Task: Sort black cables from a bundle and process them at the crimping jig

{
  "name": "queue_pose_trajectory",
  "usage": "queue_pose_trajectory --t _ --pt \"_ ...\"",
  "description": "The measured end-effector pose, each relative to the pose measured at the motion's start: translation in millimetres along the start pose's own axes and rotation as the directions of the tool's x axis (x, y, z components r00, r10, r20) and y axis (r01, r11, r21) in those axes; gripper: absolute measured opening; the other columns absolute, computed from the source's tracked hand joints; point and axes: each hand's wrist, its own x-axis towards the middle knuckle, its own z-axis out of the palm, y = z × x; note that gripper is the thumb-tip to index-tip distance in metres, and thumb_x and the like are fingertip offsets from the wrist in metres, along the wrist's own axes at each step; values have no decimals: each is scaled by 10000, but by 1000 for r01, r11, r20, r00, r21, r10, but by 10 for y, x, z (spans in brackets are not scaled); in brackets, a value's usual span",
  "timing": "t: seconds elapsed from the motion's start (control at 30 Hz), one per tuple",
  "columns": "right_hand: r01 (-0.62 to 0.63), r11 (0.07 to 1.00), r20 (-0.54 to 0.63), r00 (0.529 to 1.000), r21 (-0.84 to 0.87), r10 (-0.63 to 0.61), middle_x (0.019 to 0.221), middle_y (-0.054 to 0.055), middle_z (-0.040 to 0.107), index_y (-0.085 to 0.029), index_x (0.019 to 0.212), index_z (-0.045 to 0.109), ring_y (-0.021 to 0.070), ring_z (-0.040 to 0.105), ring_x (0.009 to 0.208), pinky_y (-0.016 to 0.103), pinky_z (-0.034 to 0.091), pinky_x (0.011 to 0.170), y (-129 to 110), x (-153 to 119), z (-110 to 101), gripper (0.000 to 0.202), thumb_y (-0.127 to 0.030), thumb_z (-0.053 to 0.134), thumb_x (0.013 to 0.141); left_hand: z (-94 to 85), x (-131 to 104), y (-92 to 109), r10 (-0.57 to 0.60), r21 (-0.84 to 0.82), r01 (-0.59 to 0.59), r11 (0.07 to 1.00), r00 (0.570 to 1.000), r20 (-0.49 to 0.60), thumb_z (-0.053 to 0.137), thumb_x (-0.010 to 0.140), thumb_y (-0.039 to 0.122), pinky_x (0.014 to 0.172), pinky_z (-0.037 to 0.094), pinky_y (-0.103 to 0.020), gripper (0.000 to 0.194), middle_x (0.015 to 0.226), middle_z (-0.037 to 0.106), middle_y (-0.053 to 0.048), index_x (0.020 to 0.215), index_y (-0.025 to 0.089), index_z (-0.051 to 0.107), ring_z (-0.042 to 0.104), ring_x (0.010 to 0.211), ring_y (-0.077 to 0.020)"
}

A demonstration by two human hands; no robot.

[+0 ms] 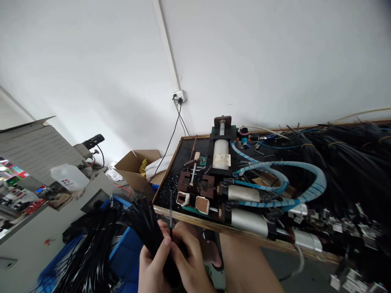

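At the bottom middle, both hands meet around a thick bundle of thin black cable-like strips [146, 224]. My left hand [152, 264] is closed on this bundle, its thumb lying across the front. Close against it, my right hand [193, 260] pinches a single black strip [171, 209] that stands up between the thumbs. The lower part of the bundle runs down between the palms, partly hidden by the fingers. Just beyond the hands, at the bench's front edge, a brown metal clamp fixture [195, 185] sits beside two tape-wrapped pads [202, 204].
Silver air cylinders [249, 221] and blue-wrapped hoses [316, 179] occupy the wooden-edged bench [183, 152]. Tied black bundles [339, 150] and metal pieces [336, 226] lie at right. More black strips fill a blue bin [126, 248] at left, near a cardboard box [131, 165].
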Motion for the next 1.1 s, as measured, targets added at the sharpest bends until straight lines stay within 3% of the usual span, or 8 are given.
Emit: queue_pose_trajectory --t 0.13,0.27,0.37,0.5,0.67,0.83,1.0,1.1 --pt "-173 946 -104 972 274 208 928 71 789 -263 936 828 283 715 928 373 569 889 124 -5 18 309 -564 788 991 77 66 -79 -18 -2 18 1000 997 69 1141 531 346 822 711 -295 517 982 910 -87 978 211 920 876 932 -288" --pt "-313 638 -108 840 703 531 780 10 672 -251 781 771 214 616 752 308 533 712 174 32 71 378 -583 948 819 84 125 -135 -97 -24 98 995 994 57 1155 482 307 805 714 -301 483 912 900 -76 881 205 904 874 919 -296" --pt "-300 501 -104 770 812 630 744 -7 619 -241 740 750 197 574 724 274 483 622 156 43 97 394 -529 1019 724 39 150 -169 -121 -10 121 993 992 26 1150 496 327 805 708 -312 483 887 887 -62 889 214 894 864 945 -305" --pt "-275 472 -71 802 837 594 693 -17 573 -230 701 709 172 491 652 278 453 597 150 50 113 375 -481 974 786 33 119 -177 -50 35 48 998 998 49 1130 553 409 777 677 -282 455 827 846 -44 867 204 872 818 838 -239" --pt "-292 500 -56 820 815 570 641 -31 560 -234 695 649 156 461 570 301 472 619 187 75 102 377 -465 903 850 199 -54 -120 95 71 -117 991 960 265 997 796 524 523 479 -183 422 605 656 25 744 169 775 565 483 -84" --pt "-345 489 20 832 801 554 614 -26 570 -233 696 631 158 499 528 300 449 551 174 100 81 401 -496 876 874 276 -150 -72 60 55 -78 995 956 286 1004 775 558 425 328 -174 487 542 580 52 738 159 727 487 378 -46" --pt "-382 556 27 840 738 542 567 -27 536 -235 712 655 153 449 456 286 350 431 149 120 61 395 -533 820 912 285 -159 -43 30 41 -43 998 961 275 1029 746 547 425 322 -147 483 540 583 60 839 159 757 481 383 -34" --pt "-430 540 67 823 724 565 560 -27 520 -241 695 629 140 382 420 283 297 397 147 133 46 409 -548 803 901 314 -177 -28 35 33 -47 998 953 301 1024 759 541 429 330 -147 474 539 589 57 818 158 752 489 379 -33"
